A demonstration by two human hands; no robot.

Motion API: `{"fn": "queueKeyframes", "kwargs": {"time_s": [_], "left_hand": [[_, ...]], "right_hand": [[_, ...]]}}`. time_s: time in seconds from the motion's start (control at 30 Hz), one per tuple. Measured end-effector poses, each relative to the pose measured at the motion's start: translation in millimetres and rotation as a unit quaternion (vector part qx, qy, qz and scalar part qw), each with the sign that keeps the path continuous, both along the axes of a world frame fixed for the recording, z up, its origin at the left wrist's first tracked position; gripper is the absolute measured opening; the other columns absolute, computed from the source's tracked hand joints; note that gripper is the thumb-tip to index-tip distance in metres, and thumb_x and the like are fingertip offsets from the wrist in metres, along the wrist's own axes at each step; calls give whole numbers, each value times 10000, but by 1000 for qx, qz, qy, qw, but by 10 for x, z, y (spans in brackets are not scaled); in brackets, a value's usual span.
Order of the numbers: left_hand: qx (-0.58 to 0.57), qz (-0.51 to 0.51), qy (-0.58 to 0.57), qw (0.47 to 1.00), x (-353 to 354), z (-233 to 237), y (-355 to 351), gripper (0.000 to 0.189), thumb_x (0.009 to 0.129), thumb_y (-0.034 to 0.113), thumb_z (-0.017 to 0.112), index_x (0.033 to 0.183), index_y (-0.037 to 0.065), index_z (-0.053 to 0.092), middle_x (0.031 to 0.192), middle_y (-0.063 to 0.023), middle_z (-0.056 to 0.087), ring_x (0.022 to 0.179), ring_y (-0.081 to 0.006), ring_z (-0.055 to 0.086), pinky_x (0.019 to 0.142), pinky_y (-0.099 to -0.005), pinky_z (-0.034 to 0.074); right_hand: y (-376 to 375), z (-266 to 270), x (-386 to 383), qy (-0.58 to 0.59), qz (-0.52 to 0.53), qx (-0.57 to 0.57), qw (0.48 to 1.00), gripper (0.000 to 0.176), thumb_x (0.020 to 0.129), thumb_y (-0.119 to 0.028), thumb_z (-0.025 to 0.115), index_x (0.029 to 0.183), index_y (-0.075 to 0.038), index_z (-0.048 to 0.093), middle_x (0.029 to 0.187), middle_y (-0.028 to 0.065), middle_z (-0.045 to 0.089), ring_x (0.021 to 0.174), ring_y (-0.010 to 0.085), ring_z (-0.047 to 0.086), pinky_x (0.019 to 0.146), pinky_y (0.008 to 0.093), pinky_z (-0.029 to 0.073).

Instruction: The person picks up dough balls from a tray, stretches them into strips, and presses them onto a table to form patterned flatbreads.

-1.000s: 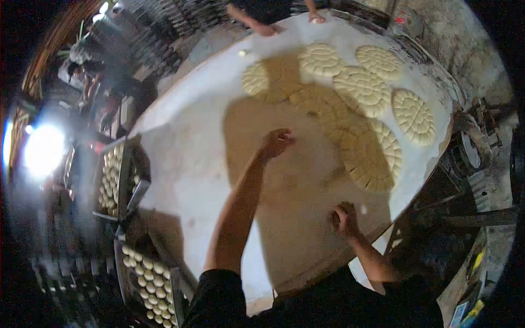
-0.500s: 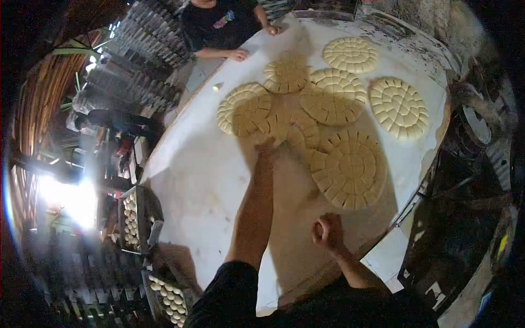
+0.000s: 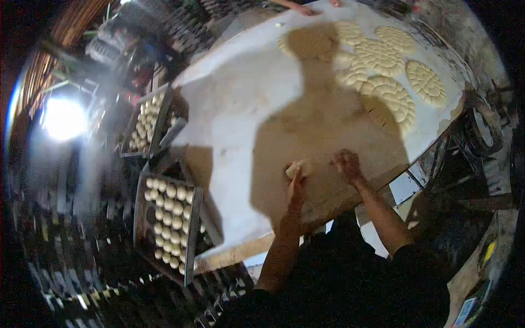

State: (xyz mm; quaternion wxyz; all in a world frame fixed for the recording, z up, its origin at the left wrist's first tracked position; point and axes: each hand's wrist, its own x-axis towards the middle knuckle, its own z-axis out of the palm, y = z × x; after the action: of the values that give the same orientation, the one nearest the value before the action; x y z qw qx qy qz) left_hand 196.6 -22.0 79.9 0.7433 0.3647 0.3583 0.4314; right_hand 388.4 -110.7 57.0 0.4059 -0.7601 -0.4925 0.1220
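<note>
Left hand is handling one dough piece; right hand is waiting just beside it

From my distant seat I am starting at the left, where two trays are standing along the table edge: the upper tray [image 3: 162,121] is holding a jumble of dough balls, and the lower tray [image 3: 192,238] is holding dough balls [image 3: 175,221] in rough rows. Moving right, I am crossing the pale table [image 3: 229,120] into a broad shadow.

There the left hand [image 3: 297,179] is touching a dough piece [image 3: 297,165], which is lying near the table's close edge. I am seeing fingers on it, but the blur is keeping me from telling whether they are closing around it or only pressing. Beyond, at the far edge, a co-worker's hand [image 3: 305,10] is resting.

Further right, the right hand [image 3: 346,163] is hanging just apart from the dough piece, fingers seeming to curl; I cannot tell whether it is gripping anything. Scored dough rounds [image 3: 426,83] are lying past it.

I am judging the step in hand to be placing or working this single dough piece. The next move, I am thinking, is calling for steady left fingers, the right hand coming alongside, and light, even pressure.
</note>
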Motion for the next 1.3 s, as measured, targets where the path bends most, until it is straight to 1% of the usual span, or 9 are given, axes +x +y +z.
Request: {"fn": "queueKeyframes", "kwargs": {"time_s": [0.13, 0.27, 0.4, 0.53, 0.63, 0.93, 1.03, 1.17, 1.3], "left_hand": [[-71, -101, -145, 982, -640, 75, -178, 372, 934, 242, 641, 1198, 48, 465, 1126, -124, 561, 1028, -235, 555, 898, -424, 472], [268, -115, 251, 923, -1233, -113, 160, 289, 927, 203, 640, 1124, 31, 517, 1027, -112, 597, 929, -200, 585, 789, -337, 502], [98, 0, 220, 971, -1551, -136, 145, 272, 906, 225, 664, 1061, 35, 545, 971, -72, 592, 923, -151, 565, 753, -293, 495], [432, -33, 490, 757, -1831, 71, -104, 288, 912, 267, 619, 1006, -1, 569, 851, -95, 591, 859, -243, 571, 806, -416, 482], [568, -208, 631, 486, -1815, 177, 50, 369, 854, 334, 620, 962, -18, 599, 875, -151, 600, 928, -411, 541, 947, -606, 352], [428, -29, 539, 725, -103, 60, 449, 314, 832, 379, 642, 859, 67, 624, 869, -132, 600, 933, -352, 539, 871, -548, 383], [538, -146, 665, 497, -261, 64, -235, 184, 859, 243, 625, 928, 74, 605, 872, -147, 608, 857, -315, 586, 741, -489, 454], [308, 1, 454, 836, -1389, -651, 139, 214, 832, 118, 615, 1043, 95, 642, 1002, -129, 622, 913, -340, 550, 848, -453, 441], [500, 30, 566, 655, -855, 239, 890, 229, 758, 128, 646, 983, 90, 628, 993, -136, 620, 885, -351, 537, 812, -459, 433]], "right_hand": [[168, 96, -1469, 65, -30, 130, 989, 385, 971, -393, 519, 1058, -21, 559, 962, 132, 594, 817, 227, 603, 711, 376, 501], [218, 339, -1746, 341, -109, 129, 925, 364, 969, -373, 535, 1109, -38, 499, 950, 80, 568, 817, 161, 579, 707, 351, 499], [103, 335, -1169, 350, -141, 198, 905, 319, 950, -355, 578, 1094, -83, 493, 926, 48, 547, 800, 132, 548, 695, 325, 485], [-302, 386, -161, 268, -177, 228, 919, 356, 915, -419, 588, 991, -73, 549, 878, 60, 531, 729, 197, 501, 705, 364, 444], [-788, -129, 769, -167, 71, -98, 979, 374, 904, -397, 582, 986, -35, 538, 908, 144, 525, 777, 316, 503, 786, 452, 419], [226, -97, 296, -162, 122, -40, 978, 443, 826, -307, 632, 1099, 30, 545, 1202, 293, 483, 1196, 487, 411, 1086, 571, 269], [-173, 79, 134, -163, 260, -40, 951, 272, 806, -206, 602, 974, 9, 596, 1134, 274, 571, 1159, 465, 487, 1095, 583, 278], [44, 241, 823, -167, 270, -75, 945, 274, 839, -184, 578, 992, 44, 585, 1081, 274, 556, 1120, 470, 494, 1065, 568, 329], [574, 378, 1115, -158, 180, -52, 969, 264, 870, -164, 552, 988, 71, 571, 1023, 275, 536, 1070, 473, 498, 1050, 560, 353]]}}
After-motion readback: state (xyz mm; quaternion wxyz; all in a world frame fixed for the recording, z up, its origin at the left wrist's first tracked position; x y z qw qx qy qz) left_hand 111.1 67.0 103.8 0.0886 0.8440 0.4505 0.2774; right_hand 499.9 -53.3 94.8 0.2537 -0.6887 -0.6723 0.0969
